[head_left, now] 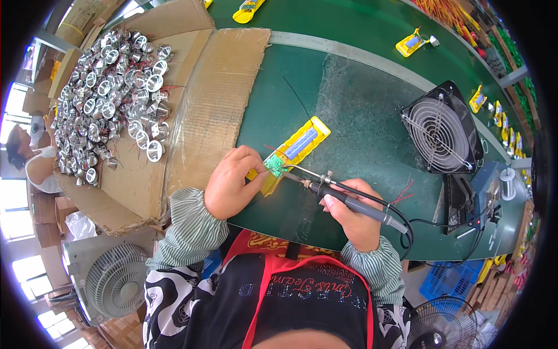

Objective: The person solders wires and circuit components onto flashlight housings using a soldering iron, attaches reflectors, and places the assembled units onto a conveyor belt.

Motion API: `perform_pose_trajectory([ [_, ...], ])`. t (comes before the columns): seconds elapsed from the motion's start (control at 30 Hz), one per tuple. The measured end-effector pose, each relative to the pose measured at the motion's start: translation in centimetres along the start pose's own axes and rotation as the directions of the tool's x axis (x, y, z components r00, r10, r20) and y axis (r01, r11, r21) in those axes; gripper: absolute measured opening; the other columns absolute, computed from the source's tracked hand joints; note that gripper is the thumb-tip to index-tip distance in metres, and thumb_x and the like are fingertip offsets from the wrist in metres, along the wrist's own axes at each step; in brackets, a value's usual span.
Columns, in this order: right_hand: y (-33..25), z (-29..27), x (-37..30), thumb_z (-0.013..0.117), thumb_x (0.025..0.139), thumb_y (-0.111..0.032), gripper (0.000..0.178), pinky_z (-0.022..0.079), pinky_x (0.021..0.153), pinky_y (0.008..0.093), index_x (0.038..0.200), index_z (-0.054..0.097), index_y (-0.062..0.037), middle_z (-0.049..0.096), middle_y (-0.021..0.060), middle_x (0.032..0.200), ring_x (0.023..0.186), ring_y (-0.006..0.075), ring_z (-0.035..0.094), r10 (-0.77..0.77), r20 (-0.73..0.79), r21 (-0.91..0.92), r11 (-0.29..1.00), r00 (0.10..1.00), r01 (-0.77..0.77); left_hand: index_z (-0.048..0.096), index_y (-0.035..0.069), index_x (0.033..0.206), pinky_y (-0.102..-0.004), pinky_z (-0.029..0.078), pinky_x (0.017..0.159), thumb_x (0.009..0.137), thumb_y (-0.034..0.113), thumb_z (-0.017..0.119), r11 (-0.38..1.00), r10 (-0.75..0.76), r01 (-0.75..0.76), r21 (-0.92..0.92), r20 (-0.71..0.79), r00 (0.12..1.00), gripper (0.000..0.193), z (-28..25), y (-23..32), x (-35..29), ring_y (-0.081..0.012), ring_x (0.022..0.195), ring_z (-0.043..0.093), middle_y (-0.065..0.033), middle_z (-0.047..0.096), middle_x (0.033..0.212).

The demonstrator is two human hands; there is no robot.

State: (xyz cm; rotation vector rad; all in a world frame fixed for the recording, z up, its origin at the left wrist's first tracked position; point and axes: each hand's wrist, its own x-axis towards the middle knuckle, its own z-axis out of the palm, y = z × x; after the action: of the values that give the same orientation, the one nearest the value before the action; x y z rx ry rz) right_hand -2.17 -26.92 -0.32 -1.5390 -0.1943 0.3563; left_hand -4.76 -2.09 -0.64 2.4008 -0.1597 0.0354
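Note:
A yellow plastic housing (318, 129) lies tilted on the green bench, with a blue cylindrical battery (301, 143) in it. At its near end is a small green circuit board (274, 165), with thin red and black wires around it. My left hand (234, 181) is closed at the board's left edge, its fingertips pinching the board or housing there. In my right hand (356, 214) is a soldering iron (349, 200) with a grey handle and a thin metal feed tube clamped along it. The iron's tip reaches the board's right side; whether it touches is too small to tell.
A cardboard box (224, 93) heaped with shiny reflector cups (107, 104) stands at left. A square black fan (439, 131) sits at right, near a solder spool (507, 183) and a blue soldering station (485, 192). Beyond a metal rail, yellow housings (411, 43) lie on a green belt.

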Motion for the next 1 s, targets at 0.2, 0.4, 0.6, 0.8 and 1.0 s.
perform_pose_trajectory([
  [0.2, -0.2, 0.4, 0.3, 0.064, 0.076, 0.000, 0.017, 0.052, 0.062, 0.0252, 0.090, 0.056, 0.0057, 0.065, 0.0118, 0.077, 0.069, 0.0128, 0.063, 0.025, 0.013, -0.016, 1.000, 1.000, -0.025, 0.058, 0.001, 0.078, -0.0359, 0.044, 0.078, 0.076, 0.005, 0.064, 1.000, -0.001, 0.001, -0.020, 0.013, 1.000, 0.008, -0.2, 0.1, 0.1, -0.0290, 0.087, 0.055, -0.0120, 0.057, 0.090],
  [0.4, 0.2, 0.5, 0.6, 0.067, 0.074, -0.002, 0.018, 0.050, 0.058, 0.0221, 0.087, 0.058, 0.0051, 0.066, 0.0081, 0.075, 0.065, 0.0087, 0.062, 0.019, -0.002, -0.011, 1.000, 1.000, -0.019, 0.057, 0.002, 0.077, -0.0380, 0.044, 0.076, 0.075, 0.007, 0.064, 0.999, 0.007, -0.007, -0.041, 0.003, 1.000, 0.008, 0.0, -0.2, 0.1, -0.0310, 0.086, 0.054, -0.0122, 0.056, 0.090],
  [0.6, 0.2, 0.0, 0.6, 0.065, 0.075, 0.000, 0.017, 0.051, 0.061, 0.0244, 0.089, 0.057, 0.0049, 0.066, 0.0111, 0.077, 0.068, 0.0121, 0.063, -0.066, 0.056, -0.136, 0.988, 0.996, 0.073, 0.058, 0.002, 0.076, -0.0378, 0.044, 0.077, 0.075, 0.007, 0.064, 0.999, 0.012, -0.011, -0.031, 0.013, 1.000, 0.008, -0.1, -0.2, 0.2, -0.0308, 0.086, 0.054, -0.0123, 0.056, 0.090],
  [0.8, -0.3, -0.2, 0.0, 0.068, 0.074, -0.002, 0.020, 0.050, 0.059, 0.0221, 0.089, 0.059, 0.0056, 0.067, 0.0084, 0.076, 0.066, 0.0095, 0.062, -0.026, -0.067, 0.007, 1.000, 0.997, 0.026, 0.059, 0.002, 0.077, -0.0375, 0.044, 0.077, 0.075, 0.008, 0.064, 1.000, 0.004, -0.004, -0.025, 0.019, 1.000, 0.007, -0.1, -0.2, 0.1, -0.0302, 0.086, 0.054, -0.0119, 0.057, 0.090],
  [1.0, -0.5, -1.3, -0.4, 0.068, 0.074, -0.003, 0.019, 0.049, 0.059, 0.0213, 0.089, 0.060, 0.0052, 0.066, 0.0072, 0.075, 0.065, 0.0088, 0.061, -0.080, -0.087, -0.084, 0.994, 0.993, 0.072, 0.060, 0.000, 0.078, -0.0355, 0.045, 0.077, 0.076, 0.007, 0.064, 1.000, 0.004, -0.004, 0.001, 0.031, 1.000, 0.008, -0.3, 0.0, 0.2, -0.0284, 0.086, 0.056, -0.0119, 0.057, 0.090],
])
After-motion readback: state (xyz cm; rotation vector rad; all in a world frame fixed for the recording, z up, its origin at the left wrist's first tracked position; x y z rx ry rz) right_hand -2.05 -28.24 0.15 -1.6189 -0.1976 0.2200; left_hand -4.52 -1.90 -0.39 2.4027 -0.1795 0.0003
